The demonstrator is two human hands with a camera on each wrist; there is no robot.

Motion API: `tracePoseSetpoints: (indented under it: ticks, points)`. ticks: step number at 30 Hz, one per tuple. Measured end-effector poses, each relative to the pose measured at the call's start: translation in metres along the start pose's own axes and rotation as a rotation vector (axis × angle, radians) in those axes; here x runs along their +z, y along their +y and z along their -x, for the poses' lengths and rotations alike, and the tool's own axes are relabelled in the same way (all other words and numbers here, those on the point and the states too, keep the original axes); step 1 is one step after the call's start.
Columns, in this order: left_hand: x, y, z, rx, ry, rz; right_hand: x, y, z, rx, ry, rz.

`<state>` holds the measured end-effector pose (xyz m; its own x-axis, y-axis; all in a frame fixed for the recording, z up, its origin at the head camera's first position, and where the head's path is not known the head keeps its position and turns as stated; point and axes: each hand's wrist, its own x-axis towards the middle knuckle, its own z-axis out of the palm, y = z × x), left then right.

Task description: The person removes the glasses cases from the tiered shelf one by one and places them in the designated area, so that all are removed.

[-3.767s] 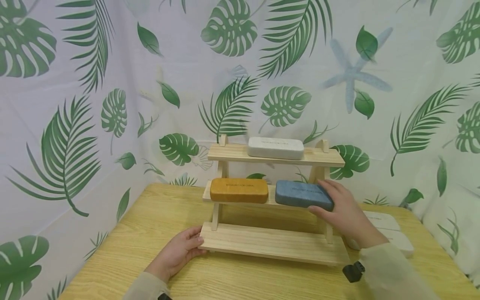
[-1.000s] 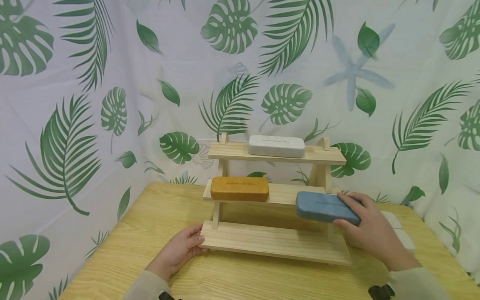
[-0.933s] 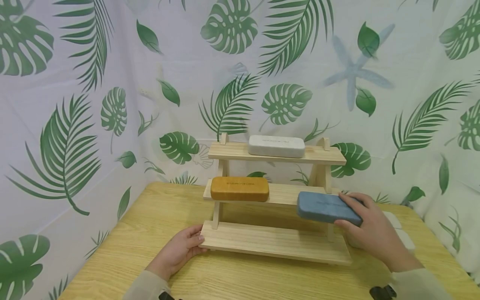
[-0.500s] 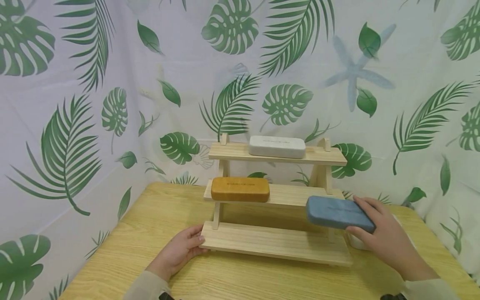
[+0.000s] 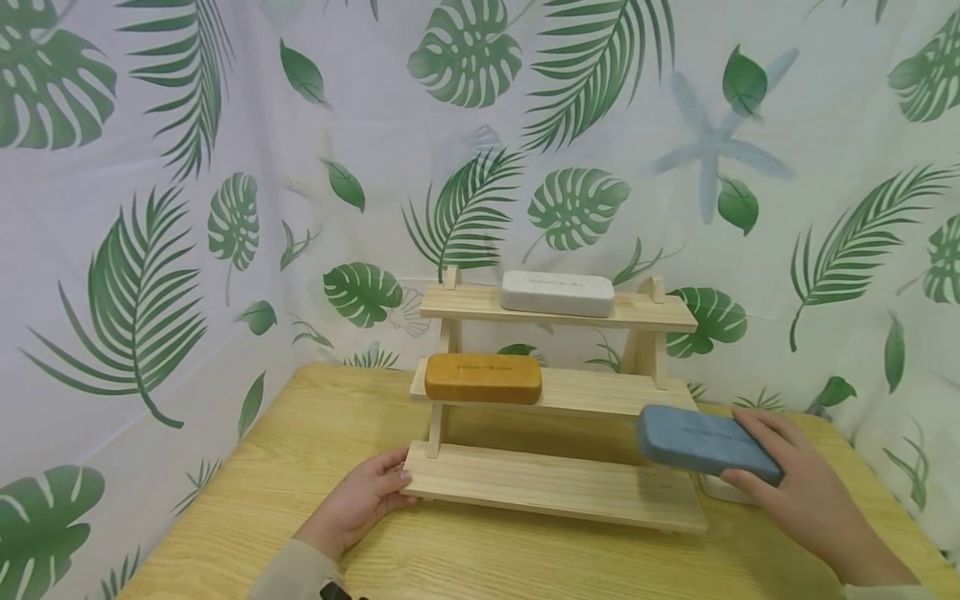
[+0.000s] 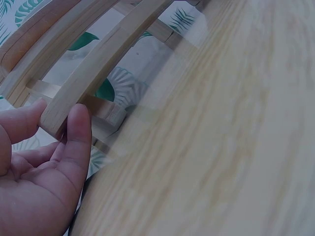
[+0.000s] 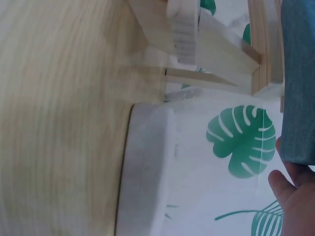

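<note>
My right hand [image 5: 806, 492] grips the right end of a blue glasses case [image 5: 705, 442], thumb in front and fingers behind. The case is in the air off the right side of a three-tier wooden display stand [image 5: 555, 483], sloping down to the right. In the right wrist view, only part of this blue case [image 7: 299, 78] shows at the edge. My left hand [image 5: 363, 498] holds the left end of the stand's bottom board; the left wrist view has this board [image 6: 98, 59] pinched between thumb and fingers. An orange glasses case [image 5: 483, 379] lies on the middle tier's left.
On the top tier lies a white glasses case [image 5: 557, 293]. Another white case [image 5: 723, 490] sits on the wooden table [image 5: 480, 554] right of the stand, mostly hidden by my right hand. A leaf-print cloth [image 5: 360, 125] hangs close behind the table.
My right hand has lifted the blue case off the right of the middle tier and carried it right and lower. The left hand stays at the bottom board.
</note>
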<state>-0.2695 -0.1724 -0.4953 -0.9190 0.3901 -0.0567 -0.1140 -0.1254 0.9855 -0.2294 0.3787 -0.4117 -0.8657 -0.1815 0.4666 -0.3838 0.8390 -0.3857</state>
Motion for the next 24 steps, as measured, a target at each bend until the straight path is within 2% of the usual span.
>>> tracePoseSetpoints:
  ticks: [10, 17, 24]
  points:
    - [0.0, -0.001, -0.001, 0.001, 0.002, 0.007, -0.005, 0.026, 0.024, 0.016, -0.045, 0.061]
    - [0.0, 0.0, -0.003, 0.009, -0.014, 0.003, -0.014, 0.054, 0.039, 0.167, -0.149, 0.14]
    - [-0.002, 0.001, -0.001, 0.001, -0.016, 0.009, -0.021, 0.077, 0.049, 0.194, -0.231, 0.205]
